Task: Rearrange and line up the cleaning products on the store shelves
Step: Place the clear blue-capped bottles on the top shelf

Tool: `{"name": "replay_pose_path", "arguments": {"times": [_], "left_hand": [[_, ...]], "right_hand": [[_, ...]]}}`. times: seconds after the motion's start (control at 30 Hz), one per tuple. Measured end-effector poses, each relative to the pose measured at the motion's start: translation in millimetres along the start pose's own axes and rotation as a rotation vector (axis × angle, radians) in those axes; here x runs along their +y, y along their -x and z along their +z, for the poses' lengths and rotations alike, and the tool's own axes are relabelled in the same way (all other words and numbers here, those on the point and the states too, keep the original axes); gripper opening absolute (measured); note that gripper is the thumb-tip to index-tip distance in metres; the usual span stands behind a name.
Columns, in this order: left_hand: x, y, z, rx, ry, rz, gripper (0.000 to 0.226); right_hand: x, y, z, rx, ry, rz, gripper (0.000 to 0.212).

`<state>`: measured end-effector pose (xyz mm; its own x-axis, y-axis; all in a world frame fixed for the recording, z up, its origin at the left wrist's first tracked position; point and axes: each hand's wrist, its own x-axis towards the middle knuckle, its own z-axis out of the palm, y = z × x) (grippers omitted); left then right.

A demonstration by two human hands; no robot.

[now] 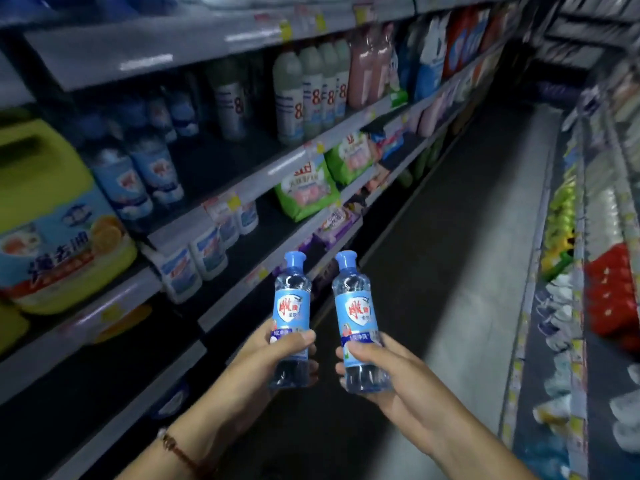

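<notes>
Left hand [277, 348] grips left bottle [292, 317], right hand [374, 365] grips right bottle [356, 320] — both upright, side by side, out in the aisle right of the shelf [221, 188]. Risk: low grips on slick plastic — either could slip when reaching for the matching bottles [138, 174] beyond.

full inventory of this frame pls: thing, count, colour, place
Small clear bottles with blue caps and blue labels: two, one in the left hand, one in the right, upright, side by side.
Large yellow-green jug: one, shelf at far left.
Blue-labelled bottles: several, beside the jug; blurred.
Tall pale bottles with red numerals: about five, same shelf, farther along.
White bottles: several, shelf below.
Green and white bags: at least two, same lower shelf.
Red packs: a cluster, right-hand shelving.
Left hand: grips its bottle; red-brown cord bracelet on wrist.
Right hand: grips its bottle.
</notes>
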<state>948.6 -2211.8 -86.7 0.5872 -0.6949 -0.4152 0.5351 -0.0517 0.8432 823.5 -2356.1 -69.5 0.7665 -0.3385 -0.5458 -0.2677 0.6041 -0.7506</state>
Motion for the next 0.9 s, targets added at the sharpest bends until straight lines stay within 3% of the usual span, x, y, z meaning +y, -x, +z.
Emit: {"name": "replay_pose_path", "arguments": {"times": [0.2,0.33,0.43,0.53,0.63,0.73,0.9], "left_hand": [[58.4,-70.9,-0.5,0.060,-0.077,0.100,0.035],[69.5,-92.9,-14.0,0.256,-0.098,0.157,0.040],[68.6,-97.9,-19.5,0.486,0.012,0.160,0.047],[63.1,-90.3,-15.8,0.715,0.198,0.211,0.048],[59.2,-79.9,-4.7,0.868,0.240,0.289,0.047],[55.0,-71.9,6.1,0.976,0.258,0.349,0.042],[61.3,-65.9,18.3,1.072,0.394,0.372,0.036]], "right_hand": [[-58.1,-81.1,4.7,-0.007,-0.176,-0.024,0.038],[-94.1,-129.8,10.1,-0.140,0.032,-0.072,0.043],[-124.4,-173.6,22.4,-0.301,0.256,-0.151,0.055],[-150.0,-211.8,51.6,-0.445,0.455,-0.245,0.039],[-165.6,-249.2,93.4,-0.550,0.551,-0.394,0.029],[-170.3,-277.7,143.2,-0.587,0.655,-0.538,0.036],[-157.7,-304.5,202.1,-0.660,0.803,-0.543,0.050]]}}
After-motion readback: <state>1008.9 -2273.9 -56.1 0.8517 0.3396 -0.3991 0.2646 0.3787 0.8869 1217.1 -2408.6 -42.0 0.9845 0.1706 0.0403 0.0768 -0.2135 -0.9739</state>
